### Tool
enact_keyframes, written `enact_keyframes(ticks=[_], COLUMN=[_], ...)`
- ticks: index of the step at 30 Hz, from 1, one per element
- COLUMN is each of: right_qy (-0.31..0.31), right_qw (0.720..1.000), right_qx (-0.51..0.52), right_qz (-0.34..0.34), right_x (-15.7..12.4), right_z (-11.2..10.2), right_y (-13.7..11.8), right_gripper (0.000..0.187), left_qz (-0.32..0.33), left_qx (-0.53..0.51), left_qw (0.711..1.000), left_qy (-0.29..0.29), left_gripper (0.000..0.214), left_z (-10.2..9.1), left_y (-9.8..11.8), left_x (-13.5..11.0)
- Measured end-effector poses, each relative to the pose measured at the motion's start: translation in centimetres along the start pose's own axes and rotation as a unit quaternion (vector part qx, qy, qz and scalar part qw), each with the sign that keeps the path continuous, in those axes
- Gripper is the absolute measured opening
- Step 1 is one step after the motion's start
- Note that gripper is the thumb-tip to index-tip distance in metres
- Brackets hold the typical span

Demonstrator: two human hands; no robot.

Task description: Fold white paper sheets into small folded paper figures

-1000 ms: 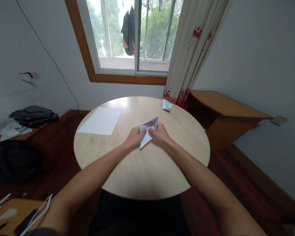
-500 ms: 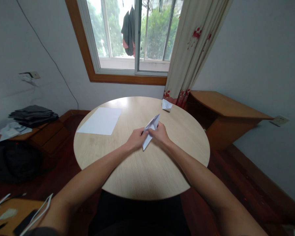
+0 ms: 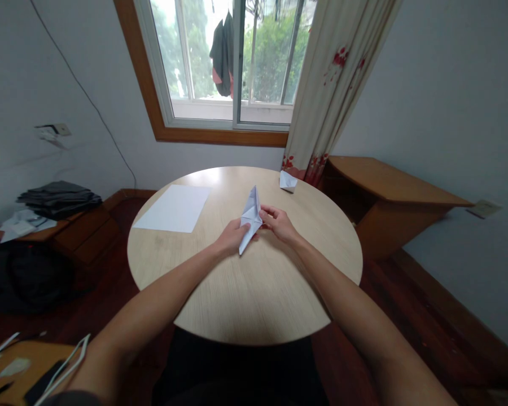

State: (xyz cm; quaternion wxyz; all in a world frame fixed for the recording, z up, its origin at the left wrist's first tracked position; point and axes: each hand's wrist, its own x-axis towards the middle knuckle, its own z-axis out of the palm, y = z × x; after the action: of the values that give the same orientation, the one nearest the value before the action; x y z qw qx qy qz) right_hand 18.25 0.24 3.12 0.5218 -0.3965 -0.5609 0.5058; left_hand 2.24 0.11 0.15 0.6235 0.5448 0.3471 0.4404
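Observation:
A piece of folded white paper with pointed ends is held just above the middle of the round table. My left hand grips its lower left side, thumb on top and fingers underneath. At its right edge, my right hand pinches the paper between thumb and fingers. Creases meet near the paper's middle, and its upper point stands away from me. Some fingertips are hidden behind the paper.
Flat on the table's left side lies a white paper sheet. A small folded paper piece sits near the far right edge. Beyond are a window, a curtain and a wooden desk; a black bag is at left.
The folded paper has turned more upright and shifted slightly left, showing its creased face. My right hand has moved from its face to its right edge; my left still holds it.

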Motion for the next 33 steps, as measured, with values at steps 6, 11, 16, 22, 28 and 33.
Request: enact_keyframes(ticks=[6,11,16,22,28,33], right_qy=[0.013,0.041,0.089,0.141,0.065,0.027], right_qw=[0.999,0.998,0.995,0.988,0.995,0.996], right_qx=[-0.043,-0.049,-0.041,-0.035,-0.068,-0.085], right_qz=[0.007,0.012,-0.020,-0.049,-0.037,-0.030], right_x=[-0.2,-0.3,-0.1,0.0,0.2,0.2], right_z=[0.6,1.3,1.3,1.9,0.6,-0.3], right_y=[0.1,0.3,0.5,0.7,1.0,0.7], right_gripper=[0.051,0.056,0.055,0.055,0.054,0.051], left_qz=[-0.007,-0.007,-0.011,-0.003,-0.027,-0.043], left_qx=[-0.007,0.064,-0.041,-0.006,-0.003,0.001], left_qw=[0.998,0.995,0.996,0.999,1.000,0.999], left_qy=[-0.065,-0.073,-0.081,-0.040,-0.004,0.014], left_gripper=[0.036,0.043,0.070,0.057,0.050,0.038], left_z=[0.5,0.4,0.5,1.0,0.7,0.5], left_y=[0.2,-0.2,0.7,0.9,1.7,2.4], left_x=[-0.6,-0.6,-0.5,-1.0,-1.2,-1.3])
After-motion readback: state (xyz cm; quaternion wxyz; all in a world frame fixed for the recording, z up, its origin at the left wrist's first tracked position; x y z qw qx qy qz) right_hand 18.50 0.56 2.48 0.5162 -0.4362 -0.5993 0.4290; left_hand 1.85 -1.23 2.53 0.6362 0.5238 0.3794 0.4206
